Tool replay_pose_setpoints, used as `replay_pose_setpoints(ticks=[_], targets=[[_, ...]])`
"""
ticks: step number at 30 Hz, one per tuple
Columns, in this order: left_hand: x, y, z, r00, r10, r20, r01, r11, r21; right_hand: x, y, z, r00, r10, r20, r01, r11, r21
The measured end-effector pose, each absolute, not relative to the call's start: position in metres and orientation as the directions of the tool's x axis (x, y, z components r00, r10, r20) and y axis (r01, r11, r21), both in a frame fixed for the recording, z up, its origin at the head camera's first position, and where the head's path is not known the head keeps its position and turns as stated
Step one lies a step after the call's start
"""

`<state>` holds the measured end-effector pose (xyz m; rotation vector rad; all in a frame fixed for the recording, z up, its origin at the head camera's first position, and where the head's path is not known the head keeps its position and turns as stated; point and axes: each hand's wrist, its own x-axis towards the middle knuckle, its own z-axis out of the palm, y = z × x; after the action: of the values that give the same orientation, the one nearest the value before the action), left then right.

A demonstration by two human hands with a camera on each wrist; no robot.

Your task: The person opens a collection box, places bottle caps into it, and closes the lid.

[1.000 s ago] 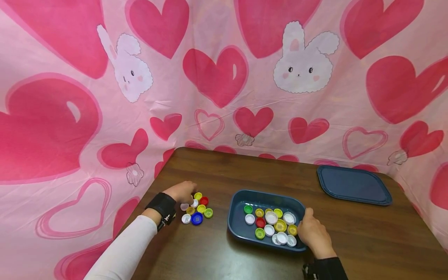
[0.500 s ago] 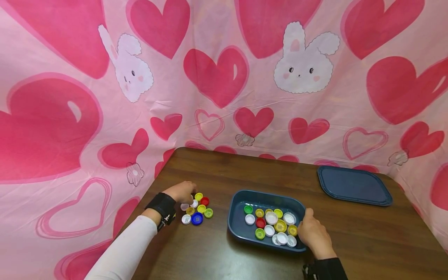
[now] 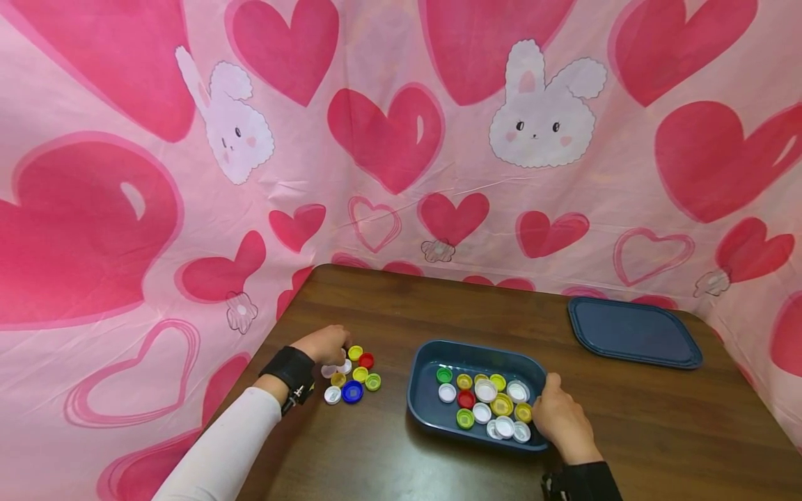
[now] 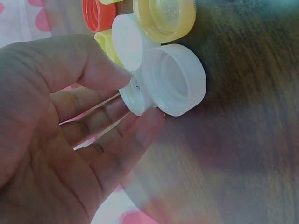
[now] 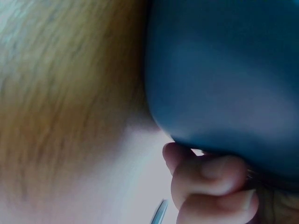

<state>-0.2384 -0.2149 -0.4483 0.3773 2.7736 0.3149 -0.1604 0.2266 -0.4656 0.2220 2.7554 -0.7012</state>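
Observation:
At the left of the table, my left hand (image 3: pixel 327 344) reaches down at a loose group of bottle caps. The left wrist view shows its thumb and fingers round a small white bottle cap (image 4: pixel 134 99), pinching it at the edge. Against that cap lean a larger translucent cap (image 4: pixel 175 80) and another white cap (image 4: pixel 127 41). Also in the group are a blue cap (image 3: pixel 352 392), a red cap (image 3: pixel 366 360) and several yellow ones. My right hand (image 3: pixel 562 417) grips the right end of a dark blue box (image 3: pixel 425 390), which holds many caps; its fingers curl under the rim.
A dark blue lid or flat tray (image 3: pixel 634 332) lies at the back right of the brown wooden table (image 3: pixel 438 299). Pink cloth with hearts and rabbits hangs behind and to the left. Table surface separates the caps from the box.
My left hand stays at the caps and has shifted very slightly. A white cap and the translucent cap beside it have slid a little left. The right hand and box have not moved.

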Motion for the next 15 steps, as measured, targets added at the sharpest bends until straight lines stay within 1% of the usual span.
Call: replay_pose_setpoints(ticks=[7, 15], targets=[[-0.2382, -0.2155, -0.4486, -0.918, 0.256, -0.301, 0.174, 0.946, 0.274, -0.1601, 0.2272, -0.4657, -0.945, 0.074, -0.319, 0.219, 0.868, -0.445], [-0.2386, -0.2155, -0.4498, -0.921, 0.255, -0.293, 0.176, 0.947, 0.269, -0.1619, 0.2266, -0.4658, -0.94, 0.083, -0.33, 0.233, 0.863, -0.448]])
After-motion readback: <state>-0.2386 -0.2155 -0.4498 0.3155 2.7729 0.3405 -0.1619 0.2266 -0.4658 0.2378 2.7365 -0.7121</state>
